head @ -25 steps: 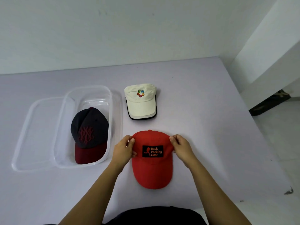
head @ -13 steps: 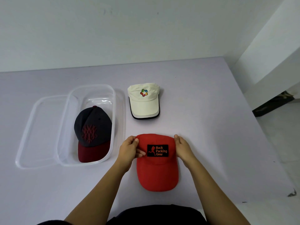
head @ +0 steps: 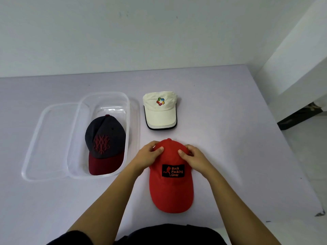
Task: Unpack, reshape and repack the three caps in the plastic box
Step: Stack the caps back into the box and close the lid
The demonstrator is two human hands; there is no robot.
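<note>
Red cap [head: 170, 189] is laid on the table [head: 233, 142], brim nearest the person, long axis running near to far. Its crown is gripped at both sides by the left hand [head: 146, 157] and right hand [head: 194, 158], fingers curled. Beyond, the plastic box [head: 104, 93] is placed leftward, nearer the left hand.

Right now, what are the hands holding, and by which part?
Both hold the red cap by its crown: left hand on the crown's left side, right hand on its right, thumbs on top.
</note>
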